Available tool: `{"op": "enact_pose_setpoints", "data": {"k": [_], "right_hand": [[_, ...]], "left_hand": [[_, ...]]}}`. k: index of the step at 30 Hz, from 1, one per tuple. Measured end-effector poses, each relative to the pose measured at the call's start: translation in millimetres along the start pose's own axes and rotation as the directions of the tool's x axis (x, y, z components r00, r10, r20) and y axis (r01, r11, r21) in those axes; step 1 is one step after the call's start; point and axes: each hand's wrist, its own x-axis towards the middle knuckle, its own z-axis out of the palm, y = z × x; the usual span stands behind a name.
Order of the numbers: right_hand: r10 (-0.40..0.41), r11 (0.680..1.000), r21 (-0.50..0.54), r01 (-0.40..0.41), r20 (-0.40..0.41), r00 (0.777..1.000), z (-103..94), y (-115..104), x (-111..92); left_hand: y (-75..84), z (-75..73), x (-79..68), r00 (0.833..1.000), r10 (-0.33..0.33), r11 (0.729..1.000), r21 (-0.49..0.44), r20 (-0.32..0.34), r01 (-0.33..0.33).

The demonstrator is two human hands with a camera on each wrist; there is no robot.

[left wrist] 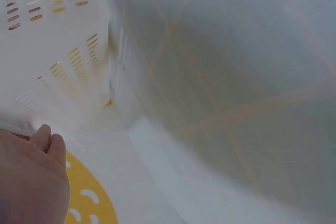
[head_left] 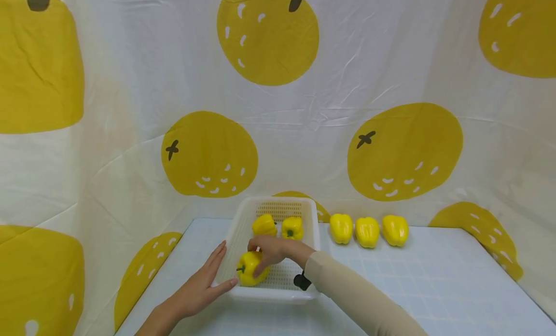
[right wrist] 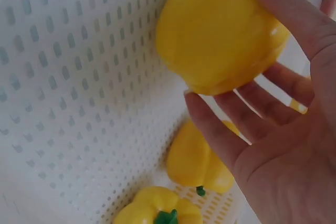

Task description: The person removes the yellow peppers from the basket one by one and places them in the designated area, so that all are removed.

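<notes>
In the front left part of a white plastic basket (head_left: 278, 295), my right hand (head_left: 271, 249) grips a yellow bell pepper (head_left: 247, 267). The right wrist view has its thumb and fingers spread round this bell pepper (right wrist: 220, 30). My left hand (head_left: 197, 290) rests against the basket's front left corner, fingers stretched along the left rim and thumb at the front rim. Two more yellow peppers lie toward the basket's back: the left pepper (head_left: 264, 225) and the right pepper (head_left: 292, 228), with green stems.
Three yellow bell peppers stand in a row on the table right of the basket: the near-left one (head_left: 340, 228), the middle one (head_left: 367, 232) and the right one (head_left: 395, 230). A white curtain (head_left: 330, 94) with yellow fruit prints hangs behind the pale blue checked table (head_left: 434, 278).
</notes>
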Motion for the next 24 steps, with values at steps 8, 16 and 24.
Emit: {"op": "enact_pose_setpoints", "data": {"k": [8, 16, 24], "right_hand": [[0.121, 0.986, 0.126, -0.11, -0.082, 0.989, -1.8, -0.6, -2.4], [0.217, 0.889, 0.441, -0.124, -0.167, 0.962, -15.3, -4.7, -16.7], [0.242, 0.803, 0.59, -0.089, -0.185, 0.953, -37.9, -3.5, -32.7]], "left_hand": [[-3.3, 0.9, 1.0, 1.0, -0.001, 1.0, 0.001, -0.002, 0.001], [-2.3, 1.7, 0.3, 1.0, 0.01, 1.0, 0.023, -0.016, -0.01], [-2.3, 0.4, 0.9, 1.0, 0.015, 0.999, 0.03, -0.021, -0.014]]}}
